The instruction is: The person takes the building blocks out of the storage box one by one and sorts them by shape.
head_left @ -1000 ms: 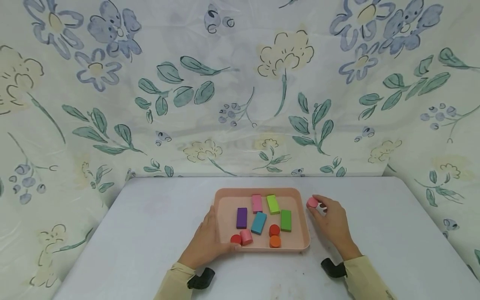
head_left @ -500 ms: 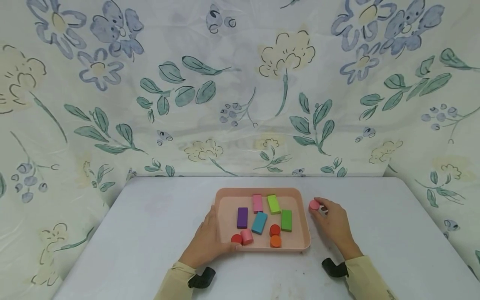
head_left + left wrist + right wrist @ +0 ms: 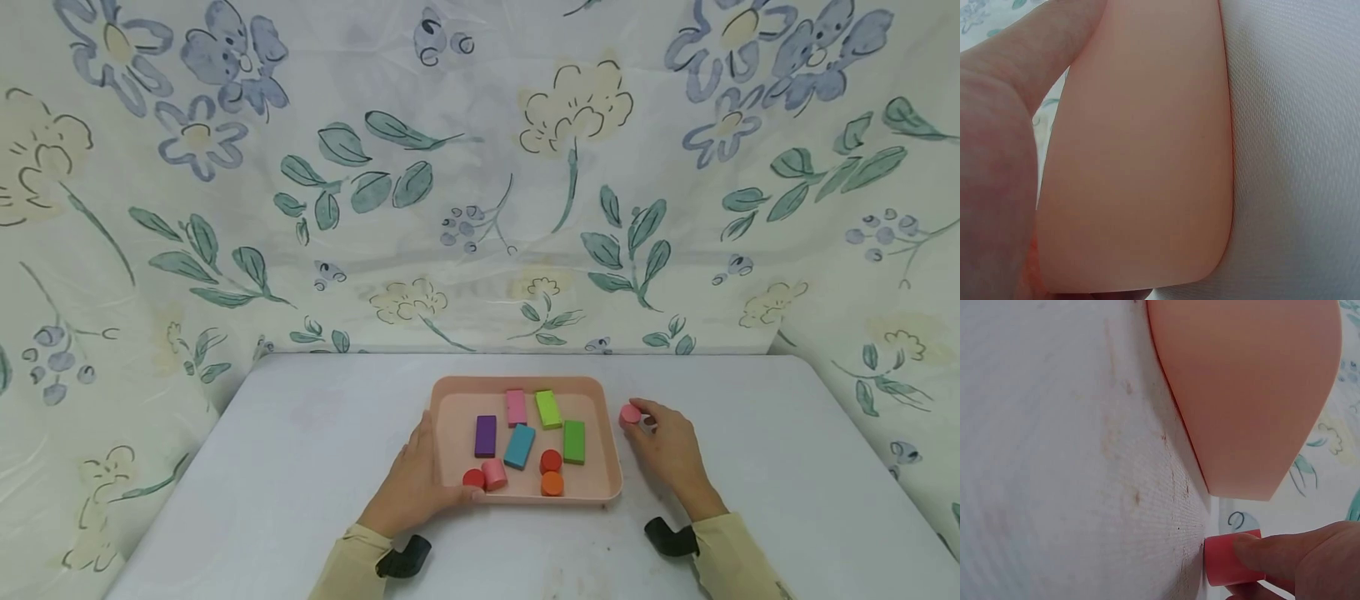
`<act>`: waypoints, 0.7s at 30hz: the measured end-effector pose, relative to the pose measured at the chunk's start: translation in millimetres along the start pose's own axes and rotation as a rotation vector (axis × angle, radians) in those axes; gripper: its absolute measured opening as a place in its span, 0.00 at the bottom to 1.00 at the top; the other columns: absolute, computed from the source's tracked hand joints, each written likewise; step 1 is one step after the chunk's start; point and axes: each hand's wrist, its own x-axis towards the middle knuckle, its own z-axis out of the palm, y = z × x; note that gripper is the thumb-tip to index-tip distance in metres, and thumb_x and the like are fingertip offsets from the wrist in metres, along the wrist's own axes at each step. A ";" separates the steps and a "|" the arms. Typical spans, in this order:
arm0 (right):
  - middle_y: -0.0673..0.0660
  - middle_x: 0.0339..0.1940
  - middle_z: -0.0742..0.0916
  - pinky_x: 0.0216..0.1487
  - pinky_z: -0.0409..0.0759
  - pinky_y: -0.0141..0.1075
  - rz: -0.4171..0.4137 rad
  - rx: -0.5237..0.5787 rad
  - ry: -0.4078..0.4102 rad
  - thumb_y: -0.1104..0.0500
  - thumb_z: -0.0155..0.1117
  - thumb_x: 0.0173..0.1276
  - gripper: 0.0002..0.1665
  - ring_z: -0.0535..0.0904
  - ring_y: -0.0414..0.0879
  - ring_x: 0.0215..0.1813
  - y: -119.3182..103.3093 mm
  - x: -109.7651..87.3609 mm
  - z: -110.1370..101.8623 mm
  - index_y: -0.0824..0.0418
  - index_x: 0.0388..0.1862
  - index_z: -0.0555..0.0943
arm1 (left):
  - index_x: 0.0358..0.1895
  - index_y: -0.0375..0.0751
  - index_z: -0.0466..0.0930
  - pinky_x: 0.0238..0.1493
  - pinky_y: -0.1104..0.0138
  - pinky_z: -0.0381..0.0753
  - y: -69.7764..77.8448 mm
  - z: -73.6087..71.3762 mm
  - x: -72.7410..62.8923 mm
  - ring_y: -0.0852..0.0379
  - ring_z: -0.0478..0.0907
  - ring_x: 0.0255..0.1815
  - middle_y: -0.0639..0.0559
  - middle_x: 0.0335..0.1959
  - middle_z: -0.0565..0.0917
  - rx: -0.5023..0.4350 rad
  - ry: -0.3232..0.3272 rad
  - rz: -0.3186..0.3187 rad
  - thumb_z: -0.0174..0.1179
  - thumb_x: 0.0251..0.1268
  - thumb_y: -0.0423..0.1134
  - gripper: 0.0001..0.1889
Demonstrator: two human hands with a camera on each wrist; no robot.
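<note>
My left hand holds the front left corner of a peach tray, fingers along the left side and thumb at the front rim. In the left wrist view the thumb reaches to the top of the tray wall. Just right of the tray, my right hand pinches a pink cylinder block between thumb and fingers. In the right wrist view the pink cylinder block has its flat end at the tabletop, beyond the tray's corner.
Inside the tray lie rectangular blocks: purple, blue, pink, lime and green. Cylinders sit near its front: red, orange, another red and pink. Floral cloth hangs behind the white table.
My right hand has shifted slightly toward the front of the table with the pink cylinder block. The left hand and tray stay in place.
</note>
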 end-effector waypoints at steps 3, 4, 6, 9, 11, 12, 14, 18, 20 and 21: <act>0.69 0.52 0.85 0.51 0.81 0.53 -0.014 -0.003 0.002 0.61 0.67 0.70 0.25 0.80 0.60 0.49 0.3 -0.1 -0.5 0.71 0.63 0.78 | 0.80 0.29 0.36 0.71 0.38 0.61 -0.1 0.5 0.3 0.32 0.56 0.76 0.32 0.79 0.52 0.002 -0.003 -0.002 0.75 0.41 0.67 0.74; 0.69 0.52 0.85 0.50 0.81 0.53 -0.017 -0.006 0.003 0.61 0.67 0.70 0.25 0.80 0.60 0.49 0.6 -0.2 -0.7 0.71 0.62 0.78 | 0.80 0.29 0.36 0.71 0.38 0.61 -0.2 0.6 0.5 0.32 0.57 0.76 0.32 0.79 0.52 0.003 -0.003 -0.001 0.75 0.40 0.68 0.74; 0.69 0.51 0.85 0.50 0.81 0.53 -0.023 -0.006 0.008 0.61 0.67 0.69 0.25 0.80 0.60 0.48 1.0 -0.6 -0.8 0.71 0.62 0.78 | 0.80 0.29 0.37 0.71 0.38 0.61 -0.3 0.9 0.7 0.33 0.57 0.76 0.32 0.79 0.52 0.005 -0.003 0.000 0.75 0.40 0.68 0.74; 0.69 0.49 0.86 0.49 0.81 0.53 -0.028 -0.011 0.011 0.61 0.68 0.69 0.25 0.81 0.60 0.48 1.3 -1.0 -0.9 0.72 0.62 0.78 | 0.80 0.29 0.36 0.71 0.39 0.61 -0.7 0.6 0.6 0.33 0.57 0.76 0.32 0.79 0.52 0.005 -0.001 0.001 0.75 0.40 0.68 0.74; 0.69 0.49 0.86 0.49 0.81 0.53 -0.027 -0.015 0.009 0.61 0.68 0.69 0.26 0.81 0.60 0.48 1.1 -1.2 -1.0 0.71 0.62 0.78 | 0.80 0.29 0.36 0.71 0.38 0.61 -0.7 0.1 0.3 0.32 0.57 0.76 0.32 0.79 0.52 0.000 -0.001 -0.001 0.75 0.40 0.67 0.74; 0.70 0.49 0.86 0.49 0.81 0.54 -0.025 -0.019 0.008 0.61 0.68 0.68 0.26 0.81 0.61 0.48 0.8 -1.2 -1.2 0.71 0.62 0.78 | 0.80 0.29 0.36 0.71 0.38 0.61 -0.6 -0.1 0.1 0.32 0.56 0.76 0.32 0.79 0.52 -0.003 -0.001 -0.002 0.75 0.40 0.67 0.74; 0.70 0.51 0.85 0.50 0.81 0.54 -0.020 -0.025 0.003 0.62 0.68 0.68 0.27 0.80 0.61 0.50 0.2 -0.8 -1.4 0.71 0.64 0.77 | 0.80 0.29 0.36 0.71 0.38 0.60 -0.2 -0.5 -0.2 0.32 0.56 0.76 0.32 0.79 0.52 -0.007 -0.001 -0.002 0.75 0.41 0.67 0.74; 0.71 0.56 0.84 0.55 0.79 0.57 -0.009 -0.033 0.005 0.62 0.69 0.68 0.30 0.79 0.63 0.55 -2.8 -0.3 -2.9 0.71 0.66 0.75 | 0.80 0.29 0.36 0.71 0.38 0.60 -0.5 -0.3 -0.2 0.32 0.56 0.76 0.31 0.79 0.52 -0.012 0.001 0.001 0.75 0.41 0.67 0.74; 0.71 0.58 0.83 0.56 0.78 0.58 -0.006 -0.038 0.006 0.61 0.69 0.68 0.31 0.78 0.64 0.57 -4.8 -0.4 -3.9 0.71 0.67 0.74 | 0.80 0.29 0.36 0.71 0.38 0.60 -1.2 0.1 0.0 0.32 0.56 0.76 0.32 0.79 0.52 -0.012 0.001 0.003 0.75 0.41 0.67 0.74; 0.71 0.59 0.82 0.57 0.78 0.59 -0.009 -0.038 0.012 0.61 0.69 0.67 0.31 0.78 0.64 0.57 -5.6 -0.3 -4.5 0.71 0.67 0.74 | 0.80 0.29 0.36 0.71 0.37 0.60 -1.7 0.2 0.3 0.32 0.56 0.76 0.32 0.79 0.52 -0.014 0.002 0.005 0.75 0.40 0.67 0.74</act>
